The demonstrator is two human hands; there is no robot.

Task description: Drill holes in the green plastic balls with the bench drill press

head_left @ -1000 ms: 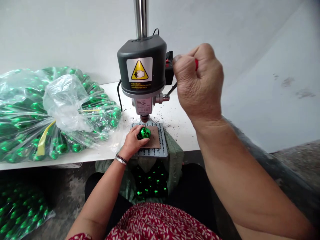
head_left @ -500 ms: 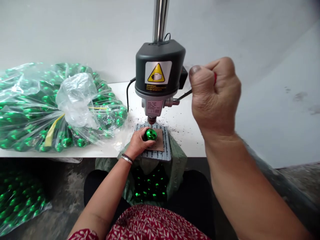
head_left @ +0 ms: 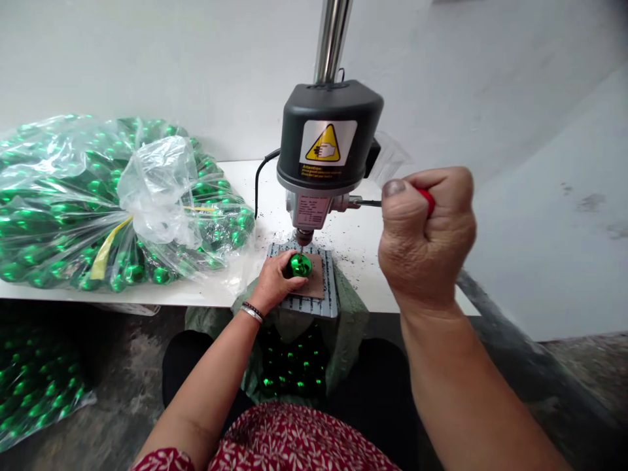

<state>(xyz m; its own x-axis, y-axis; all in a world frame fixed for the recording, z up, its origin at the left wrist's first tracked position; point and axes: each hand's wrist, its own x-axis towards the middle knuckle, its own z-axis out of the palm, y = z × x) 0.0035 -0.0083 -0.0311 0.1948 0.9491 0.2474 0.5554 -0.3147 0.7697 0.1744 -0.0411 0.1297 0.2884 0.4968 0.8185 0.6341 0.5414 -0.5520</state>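
My left hand [head_left: 276, 282] grips a shiny green ball [head_left: 301, 265] on a brown board [head_left: 316, 283], over the striped base plate of a drill press [head_left: 331, 134]. The drill bit [head_left: 301, 249] points down at the top of the ball; whether it has entered cannot be made out. My right hand [head_left: 426, 235] is wrapped round the red-ended lever [head_left: 367, 203] on the press's right side. Below the plate, an open green sack [head_left: 350, 327] holds several green balls.
On the white table [head_left: 235, 176] at the left lies a large clear bag of green balls [head_left: 63, 216]. Another such bag [head_left: 39, 386] is on the floor at lower left. Dark shavings lie around the base, and a black cable hangs left of the press.
My right hand has come down with the lever, which now lies nearly level. The view has shifted slightly, so the press appears further right. My left hand still holds the ball.
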